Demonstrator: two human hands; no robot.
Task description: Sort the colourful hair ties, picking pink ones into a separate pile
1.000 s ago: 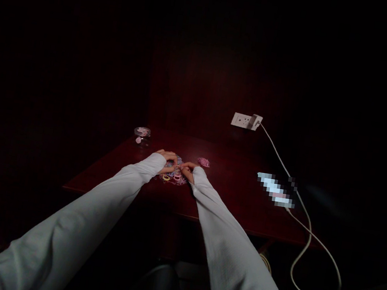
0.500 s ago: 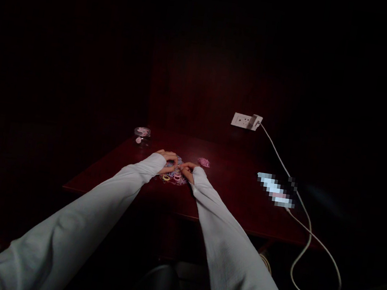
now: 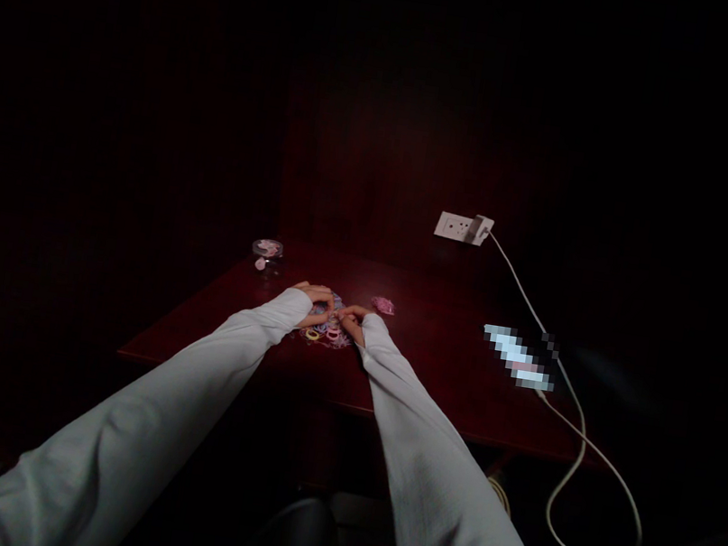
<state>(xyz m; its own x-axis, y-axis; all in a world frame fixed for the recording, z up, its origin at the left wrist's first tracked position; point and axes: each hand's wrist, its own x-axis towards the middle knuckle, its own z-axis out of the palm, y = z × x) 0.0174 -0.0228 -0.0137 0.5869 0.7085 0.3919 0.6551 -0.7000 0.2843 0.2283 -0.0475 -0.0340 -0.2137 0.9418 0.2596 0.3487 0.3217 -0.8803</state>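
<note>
Both my arms in white sleeves reach out over a dark red table (image 3: 430, 383). My left hand (image 3: 317, 301) and my right hand (image 3: 352, 317) meet above a heap of small coloured rings (image 3: 325, 335), pink, yellow and purple. The fingers of both hands are curled and pinched close together over the heap. What they pinch is too small to make out in the dim light.
A small clear jar (image 3: 267, 253) with pink bits stands at the table's far left. A pink clump (image 3: 383, 305) lies right of my hands. A phone (image 3: 518, 358) lies at the right, its white cable (image 3: 583, 452) running to a wall socket (image 3: 464, 228). The room is dark.
</note>
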